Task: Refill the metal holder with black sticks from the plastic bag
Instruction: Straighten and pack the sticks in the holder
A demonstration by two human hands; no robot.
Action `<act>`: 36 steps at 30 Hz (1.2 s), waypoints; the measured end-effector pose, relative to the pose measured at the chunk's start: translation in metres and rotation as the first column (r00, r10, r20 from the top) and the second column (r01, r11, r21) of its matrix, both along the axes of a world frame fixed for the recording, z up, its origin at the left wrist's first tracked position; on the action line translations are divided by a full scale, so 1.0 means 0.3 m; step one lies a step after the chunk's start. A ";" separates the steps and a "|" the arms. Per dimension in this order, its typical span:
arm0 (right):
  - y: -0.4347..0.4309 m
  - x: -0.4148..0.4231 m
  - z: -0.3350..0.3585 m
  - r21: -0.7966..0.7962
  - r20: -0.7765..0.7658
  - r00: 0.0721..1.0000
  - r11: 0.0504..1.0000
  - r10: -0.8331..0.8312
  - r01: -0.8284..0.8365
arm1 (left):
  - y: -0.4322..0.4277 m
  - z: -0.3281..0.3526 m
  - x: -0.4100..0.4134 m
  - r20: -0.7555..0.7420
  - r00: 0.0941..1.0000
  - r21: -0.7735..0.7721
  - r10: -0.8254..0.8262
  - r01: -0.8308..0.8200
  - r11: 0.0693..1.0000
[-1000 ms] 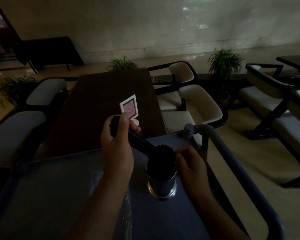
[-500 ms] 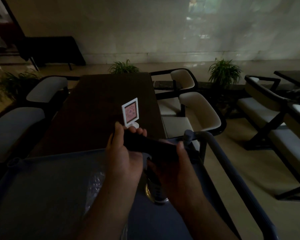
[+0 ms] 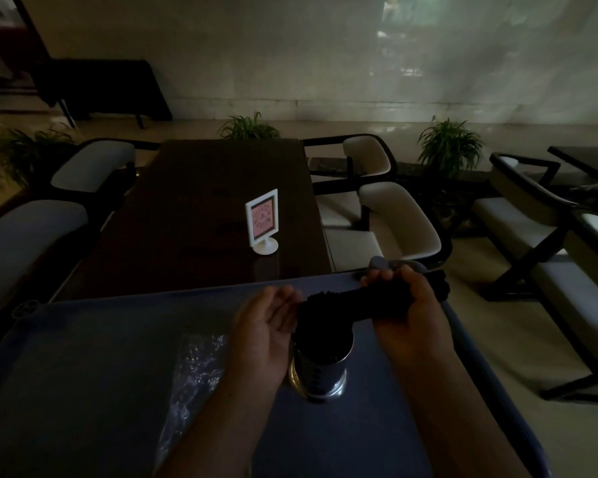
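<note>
Right hand (image 3: 411,301) grips a bundle of black sticks (image 3: 366,301) sideways above the metal holder (image 3: 320,370) near the cart's (image 3: 83,357) far right corner; left hand (image 3: 270,322) spread open against the bundle's end, plastic bag (image 3: 194,367) lying beside.

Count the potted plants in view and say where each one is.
3: one plant beyond the table's far end, one plant right of the far chairs, one plant at the left edge. Furniture may hide others.
</note>
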State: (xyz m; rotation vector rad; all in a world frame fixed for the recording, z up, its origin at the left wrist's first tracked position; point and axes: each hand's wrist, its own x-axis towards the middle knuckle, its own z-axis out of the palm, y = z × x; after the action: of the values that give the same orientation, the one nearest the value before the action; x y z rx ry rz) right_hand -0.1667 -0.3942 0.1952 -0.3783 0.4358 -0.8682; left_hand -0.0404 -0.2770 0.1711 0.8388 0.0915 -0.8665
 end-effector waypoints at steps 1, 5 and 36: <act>-0.012 -0.008 -0.005 -0.020 -0.037 0.999 1.000 0.002 -0.003 | 0.008 -0.010 0.021 -0.008 0.999 0.025 0.034 -0.033 0.999; -0.026 -0.005 -0.032 -0.147 -0.220 0.975 0.989 -0.039 0.006 | 0.024 -0.036 0.077 -0.016 0.996 0.064 0.088 -0.087 0.994; 0.025 0.099 -0.362 -0.650 -0.742 0.506 0.655 -0.440 -0.385 | 0.047 -0.133 0.079 0.242 0.970 0.254 -0.016 -0.048 0.966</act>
State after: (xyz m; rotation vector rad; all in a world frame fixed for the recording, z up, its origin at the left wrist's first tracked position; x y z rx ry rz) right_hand -0.1369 -0.3868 0.0865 -1.7108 1.0288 -0.8023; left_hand -0.0168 -0.2631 0.1312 1.1823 -0.0032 -0.7394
